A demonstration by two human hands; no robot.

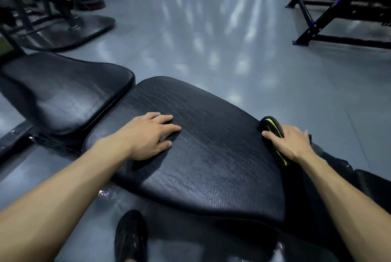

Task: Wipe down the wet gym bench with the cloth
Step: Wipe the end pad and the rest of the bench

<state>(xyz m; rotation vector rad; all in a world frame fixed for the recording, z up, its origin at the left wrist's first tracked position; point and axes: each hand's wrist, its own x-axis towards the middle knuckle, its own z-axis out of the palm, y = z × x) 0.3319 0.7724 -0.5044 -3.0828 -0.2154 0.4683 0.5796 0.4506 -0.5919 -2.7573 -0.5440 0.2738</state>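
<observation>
Left hand (148, 134) lies flat, fingers spread, empty, on the left part of the black cracked-vinyl bench pad (203, 151). Right hand (289, 144) presses a folded black cloth with yellow-green trim (273, 134) onto the pad's right edge, fingers wrapped over it. Judgement: brace with the left hand, draw the cloth leftward in overlapping passes under even pressure. Pad's far rim drops to bare grey floor (232, 39); a second black pad (63, 92) sits close on its left, limiting overrun there.
</observation>
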